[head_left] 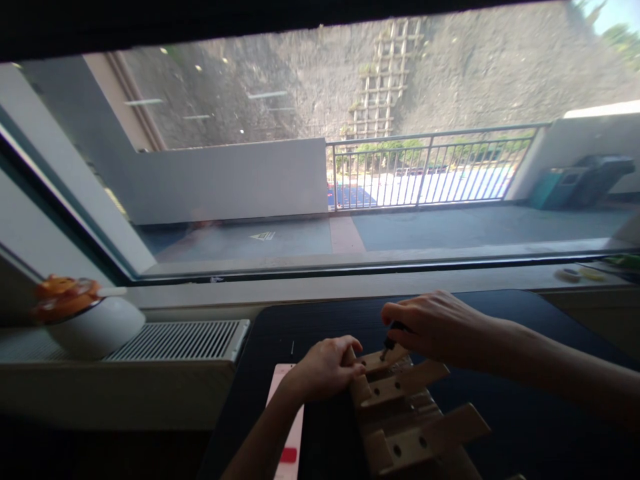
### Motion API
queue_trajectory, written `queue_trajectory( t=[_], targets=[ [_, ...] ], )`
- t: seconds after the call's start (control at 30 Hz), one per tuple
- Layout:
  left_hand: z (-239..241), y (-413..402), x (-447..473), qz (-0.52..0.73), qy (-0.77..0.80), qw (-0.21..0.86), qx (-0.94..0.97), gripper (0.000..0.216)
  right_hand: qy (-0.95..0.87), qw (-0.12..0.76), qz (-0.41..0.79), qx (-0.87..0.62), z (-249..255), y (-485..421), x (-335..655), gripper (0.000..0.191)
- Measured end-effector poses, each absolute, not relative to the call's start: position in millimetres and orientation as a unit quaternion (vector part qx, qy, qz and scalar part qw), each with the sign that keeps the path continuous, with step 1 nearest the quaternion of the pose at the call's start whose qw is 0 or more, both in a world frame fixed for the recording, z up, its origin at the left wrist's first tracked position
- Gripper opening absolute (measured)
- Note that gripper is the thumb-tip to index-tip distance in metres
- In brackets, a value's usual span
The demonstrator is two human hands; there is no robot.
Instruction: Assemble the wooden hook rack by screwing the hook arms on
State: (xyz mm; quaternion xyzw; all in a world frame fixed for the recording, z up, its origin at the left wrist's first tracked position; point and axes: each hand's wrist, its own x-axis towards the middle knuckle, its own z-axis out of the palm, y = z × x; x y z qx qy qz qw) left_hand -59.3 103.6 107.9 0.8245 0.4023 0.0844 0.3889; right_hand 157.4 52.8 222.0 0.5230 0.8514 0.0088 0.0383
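A wooden frame [420, 445] of slats with crosspieces and dark screw holes lies on the black table [320, 320]. At its far end, my left hand [327, 365] grips the edge of the wood, fingers curled around it. My right hand [425, 323] is closed on the dark handle of a small screwdriver [387, 345]. The screwdriver points down, its tip at a hole in the farthest crosspiece [375, 362]; how deep the tip sits cannot be made out. A thin, pale, screw-like piece [293, 347] lies on the table left of the frame.
A phone with a pink screen [287, 427] lies left of the frame, partly under my left forearm. Further left, a white pot with an orange top [95, 327] stands on a radiator grille [185, 340]. A window sill [200, 293] runs behind the table, below a large window.
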Motion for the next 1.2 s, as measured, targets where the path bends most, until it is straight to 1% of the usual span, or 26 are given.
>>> queue_trajectory(
  t=[0.17,0.33,0.57,0.8,0.93,1.1,1.2],
  targets=[
    [107,104,-59,0.087,0.4,0.39,0.825,0.035,0.874,0.064,-0.029,0.48,227,49,161,0.012],
    [108,105,-58,0.085,0.4,0.391,0.824,0.036,0.855,0.07,0.012,0.514,219,52,157,0.006],
    [105,104,-59,0.09,0.396,0.392,0.825,0.037,0.834,0.042,0.032,0.549,214,54,150,0.021],
    [104,105,-60,0.088,0.399,0.388,0.826,0.036,0.863,0.027,-0.019,0.504,226,51,158,0.009],
    [103,106,-59,0.09,0.399,0.388,0.826,0.037,0.871,0.046,-0.042,0.487,227,52,160,0.011],
    [103,106,-59,0.091,0.398,0.389,0.826,0.036,0.849,0.059,-0.013,0.525,220,55,156,0.007],
    [104,106,-59,0.091,0.397,0.391,0.825,0.037,0.837,0.06,0.012,0.544,215,55,155,0.013]
  ],
)
